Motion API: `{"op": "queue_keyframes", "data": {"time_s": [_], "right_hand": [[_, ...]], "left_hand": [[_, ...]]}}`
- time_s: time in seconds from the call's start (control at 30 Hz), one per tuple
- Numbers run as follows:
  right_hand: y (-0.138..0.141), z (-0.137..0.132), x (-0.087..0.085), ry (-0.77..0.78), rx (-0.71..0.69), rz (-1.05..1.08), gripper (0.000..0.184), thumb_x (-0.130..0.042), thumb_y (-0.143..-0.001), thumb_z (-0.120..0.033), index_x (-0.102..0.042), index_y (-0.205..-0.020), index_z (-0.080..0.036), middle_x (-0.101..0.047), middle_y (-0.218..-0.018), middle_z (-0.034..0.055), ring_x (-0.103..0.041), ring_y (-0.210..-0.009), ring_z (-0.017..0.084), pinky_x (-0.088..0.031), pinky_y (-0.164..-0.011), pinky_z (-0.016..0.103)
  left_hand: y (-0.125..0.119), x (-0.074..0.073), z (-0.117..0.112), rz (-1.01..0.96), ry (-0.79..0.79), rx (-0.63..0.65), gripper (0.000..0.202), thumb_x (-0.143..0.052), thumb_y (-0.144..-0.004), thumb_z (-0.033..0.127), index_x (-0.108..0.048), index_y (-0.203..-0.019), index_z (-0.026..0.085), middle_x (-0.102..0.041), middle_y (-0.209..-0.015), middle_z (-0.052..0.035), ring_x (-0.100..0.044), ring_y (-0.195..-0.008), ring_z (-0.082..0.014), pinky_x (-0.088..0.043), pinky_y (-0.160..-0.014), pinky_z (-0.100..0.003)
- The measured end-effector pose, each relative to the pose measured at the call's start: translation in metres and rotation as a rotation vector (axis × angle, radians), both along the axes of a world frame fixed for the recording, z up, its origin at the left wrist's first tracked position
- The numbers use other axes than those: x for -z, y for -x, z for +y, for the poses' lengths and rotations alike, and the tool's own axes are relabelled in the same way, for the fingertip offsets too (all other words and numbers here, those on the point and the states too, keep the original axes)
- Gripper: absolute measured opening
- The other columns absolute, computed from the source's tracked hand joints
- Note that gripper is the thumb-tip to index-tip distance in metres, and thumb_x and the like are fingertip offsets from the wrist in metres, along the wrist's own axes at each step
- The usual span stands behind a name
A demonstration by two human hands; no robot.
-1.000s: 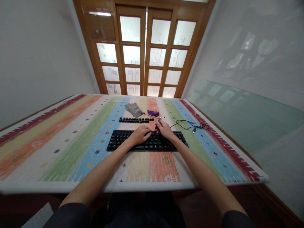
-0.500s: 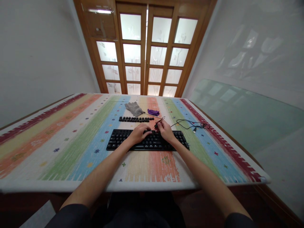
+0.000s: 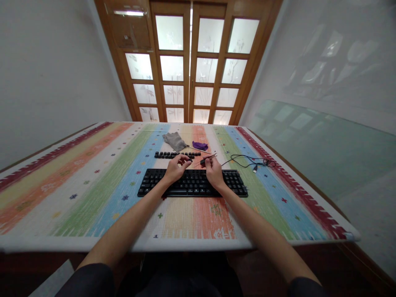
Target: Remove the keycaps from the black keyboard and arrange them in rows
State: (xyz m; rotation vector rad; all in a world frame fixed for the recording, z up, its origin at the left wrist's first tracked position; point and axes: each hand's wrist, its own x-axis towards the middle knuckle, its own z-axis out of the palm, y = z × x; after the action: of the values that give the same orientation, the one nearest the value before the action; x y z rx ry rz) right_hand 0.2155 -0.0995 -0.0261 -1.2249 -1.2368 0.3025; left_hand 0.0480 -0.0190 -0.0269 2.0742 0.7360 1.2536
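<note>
A black keyboard (image 3: 185, 190) lies in front of me on the table. Over its upper left part, my left hand (image 3: 175, 168) is pinched on a small dark piece that looks like a keycap (image 3: 190, 160). To its right, my right hand (image 3: 213, 171) grips a small black tool with thin wire prongs, apparently a keycap puller (image 3: 203, 162). Behind the keyboard, several loose black keycaps (image 3: 167, 155) stand in two rows, close to my left fingertips. Parts of the keyboard are hidden under both hands.
A grey cloth (image 3: 175, 141) and a purple cloth (image 3: 200, 145) lie farther back, with a thin stick (image 3: 198, 149) beside them. The keyboard's coiled USB cable (image 3: 247, 161) rests at the right. A striped tablecloth (image 3: 114, 173) covers the table.
My left hand has lifted off the keyboard and moved left and away from me, toward the loose keycaps. The right hand stays nearly in place with its tool.
</note>
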Motion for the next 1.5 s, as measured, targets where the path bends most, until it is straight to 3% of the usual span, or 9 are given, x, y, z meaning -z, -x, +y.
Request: {"op": "queue_keyframes", "data": {"time_s": [0.17, 0.27, 0.4, 0.53, 0.67, 0.9, 1.17, 1.5], "right_hand": [[-0.004, -0.005, 0.001, -0.009, 0.022, 0.028, 0.041, -0.044, -0.091, -0.058, -0.055, -0.093, -0.019, -0.064, -0.074, 0.005, -0.064, -0.063, 0.02, -0.053, -0.065, 0.035], [-0.014, -0.008, -0.001, -0.012, 0.066, 0.046, 0.042, -0.042, -0.092, -0.059, -0.055, -0.093, -0.019, -0.063, -0.074, 0.0053, -0.063, -0.063, 0.02, -0.053, -0.063, 0.034], [-0.026, -0.01, -0.004, -0.022, 0.177, 0.014, 0.043, -0.04, -0.093, -0.059, -0.056, -0.094, -0.018, -0.065, -0.074, 0.0052, -0.063, -0.065, 0.02, -0.052, -0.065, 0.034], [-0.032, -0.011, -0.004, -0.023, 0.219, 0.028, 0.044, -0.04, -0.092, -0.06, -0.056, -0.094, -0.019, -0.065, -0.074, 0.0053, -0.063, -0.065, 0.02, -0.053, -0.066, 0.034], [-0.033, -0.013, -0.005, -0.028, 0.204, 0.027, 0.04, -0.041, -0.093, -0.057, -0.055, -0.093, -0.02, -0.064, -0.076, 0.0061, -0.064, -0.067, 0.021, -0.053, -0.068, 0.034], [-0.033, -0.016, -0.007, -0.035, 0.202, -0.021, 0.035, -0.04, -0.095, -0.052, -0.055, -0.093, -0.021, -0.064, -0.08, 0.0068, -0.064, -0.071, 0.021, -0.052, -0.071, 0.033], [-0.033, -0.017, -0.009, -0.066, 0.197, -0.04, 0.031, -0.041, -0.096, -0.047, -0.056, -0.092, -0.02, -0.065, -0.079, 0.0064, -0.064, -0.07, 0.021, -0.051, -0.07, 0.033], [-0.032, -0.019, -0.009, -0.065, 0.19, -0.04, 0.031, -0.041, -0.096, -0.048, -0.056, -0.092, -0.02, -0.066, -0.078, 0.0062, -0.065, -0.071, 0.021, -0.051, -0.07, 0.033]], "left_hand": [[-0.004, -0.004, 0.013, 0.069, -0.022, 0.004, 0.021, -0.066, -0.084, 0.033, -0.063, -0.096, 0.016, -0.067, -0.085, -0.0036, -0.06, -0.072, -0.015, -0.049, -0.066, -0.028], [-0.012, -0.009, 0.023, 0.199, -0.167, 0.04, 0.017, -0.065, -0.085, 0.027, -0.064, -0.1, 0.017, -0.068, -0.087, -0.0042, -0.06, -0.077, -0.017, -0.05, -0.073, -0.031], [-0.028, -0.015, 0.04, 0.439, -0.435, 0.143, 0.006, -0.063, -0.086, 0.021, -0.067, -0.089, 0.018, -0.068, -0.088, -0.0065, -0.058, -0.091, -0.022, -0.047, -0.087, -0.038], [-0.046, -0.015, 0.056, 0.601, -0.546, 0.175, 0.006, -0.065, -0.083, 0.019, -0.069, -0.088, 0.018, -0.068, -0.091, -0.0083, -0.058, -0.096, -0.0241, -0.046, -0.088, -0.038], [-0.061, -0.008, 0.067, 0.68, -0.563, 0.167, 0.008, -0.064, -0.081, 0.017, -0.069, -0.087, 0.019, -0.069, -0.094, -0.0091, -0.058, -0.097, -0.0256, -0.045, -0.088, -0.039], [-0.067, 0.004, 0.079, 0.649, -0.494, 0.152, 0.006, -0.068, -0.076, 0.014, -0.069, -0.08, 0.019, -0.063, -0.091, -0.0093, -0.054, -0.096, -0.026, -0.045, -0.088, -0.04], [-0.063, 0.003, 0.08, 0.694, -0.51, 0.076, 0.008, -0.067, -0.082, 0.023, -0.072, -0.083, 0.018, -0.059, -0.093, -0.0102, -0.052, -0.096, -0.0261, -0.046, -0.087, -0.041], [-0.061, 0.004, 0.086, 0.702, -0.555, 0.038, 0.012, -0.063, -0.081, 0.022, -0.073, -0.088, 0.019, -0.059, -0.097, -0.0088, -0.053, -0.097, -0.025, -0.046, -0.09, -0.041]]}}
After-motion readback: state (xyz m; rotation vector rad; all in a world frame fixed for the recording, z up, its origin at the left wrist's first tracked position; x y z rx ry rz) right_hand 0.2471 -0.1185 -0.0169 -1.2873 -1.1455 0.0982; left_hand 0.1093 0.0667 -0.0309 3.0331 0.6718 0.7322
